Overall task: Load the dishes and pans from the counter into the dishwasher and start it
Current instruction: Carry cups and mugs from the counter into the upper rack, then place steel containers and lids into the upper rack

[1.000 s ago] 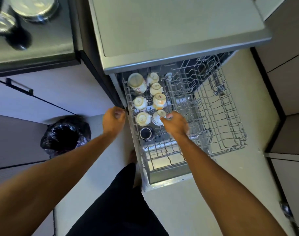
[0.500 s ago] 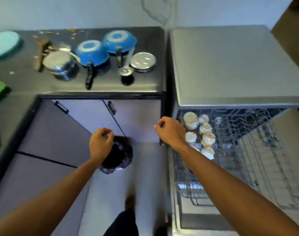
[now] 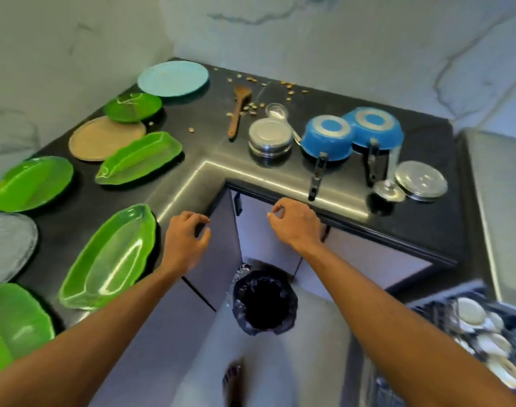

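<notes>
Both of my hands hover empty in front of the black counter's [image 3: 192,160] inner corner. My left hand [image 3: 186,240] hangs with loosely curled fingers near the counter edge. My right hand [image 3: 296,223] is loosely curled just below the edge, under the handle of a blue pan [image 3: 327,141]. A second blue pan [image 3: 372,127] lies upside down beside it. Steel bowls [image 3: 270,138], a steel lid [image 3: 421,179], a ladle [image 3: 388,189] and a wooden spatula [image 3: 237,111] lie nearby. Several green dishes [image 3: 110,257] line the left counter. The dishwasher rack [image 3: 485,333] at lower right holds white cups.
A light blue plate [image 3: 173,77], a tan plate [image 3: 107,138] and a clear glass plate [image 3: 7,245] sit on the left counter. Crumbs are scattered at the back. A bin with a black bag [image 3: 264,301] stands on the floor between my arms. The dishwasher top [image 3: 503,201] is at right.
My view has swung left from the dishwasher rack to the counter. My right hand left the cups in the rack and now hangs by the counter edge; my left hand moved along with it.
</notes>
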A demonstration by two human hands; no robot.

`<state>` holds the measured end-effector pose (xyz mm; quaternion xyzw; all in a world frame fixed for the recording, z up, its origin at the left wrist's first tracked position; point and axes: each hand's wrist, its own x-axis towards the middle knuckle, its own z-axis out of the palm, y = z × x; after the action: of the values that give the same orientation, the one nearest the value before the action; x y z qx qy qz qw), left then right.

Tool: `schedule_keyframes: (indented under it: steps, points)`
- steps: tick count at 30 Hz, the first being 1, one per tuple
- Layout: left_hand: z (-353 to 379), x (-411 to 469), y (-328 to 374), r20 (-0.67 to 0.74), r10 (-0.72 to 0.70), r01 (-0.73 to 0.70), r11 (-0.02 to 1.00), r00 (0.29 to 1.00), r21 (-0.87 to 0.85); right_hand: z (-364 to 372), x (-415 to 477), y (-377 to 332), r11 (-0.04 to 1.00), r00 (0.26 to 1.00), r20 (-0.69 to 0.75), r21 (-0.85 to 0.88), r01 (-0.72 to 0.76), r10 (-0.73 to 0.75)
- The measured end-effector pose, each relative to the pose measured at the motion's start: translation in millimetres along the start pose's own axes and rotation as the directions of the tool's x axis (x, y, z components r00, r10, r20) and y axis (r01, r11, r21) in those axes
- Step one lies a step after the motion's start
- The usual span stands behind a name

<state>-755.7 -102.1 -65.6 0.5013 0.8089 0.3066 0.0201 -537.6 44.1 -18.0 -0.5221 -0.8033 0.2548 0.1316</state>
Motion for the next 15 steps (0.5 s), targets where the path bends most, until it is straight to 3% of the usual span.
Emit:
schedule_keyframes:
  steps: [13, 15]
  points:
    - [70, 141, 11, 0.219, -0.009, -0.024, 0.989, 0.976, 0.147, 9, 171, -28, 0.992, 0.981, -0.191, -0.126, 0.018, -0.042]
    - [79, 162, 13, 0.289, 0.004, -0.070, 0.974, 0.957, 0.217, 5, 200, -26, 0.987, 0.985, -0.164, -0.155, 0.029, -0.054]
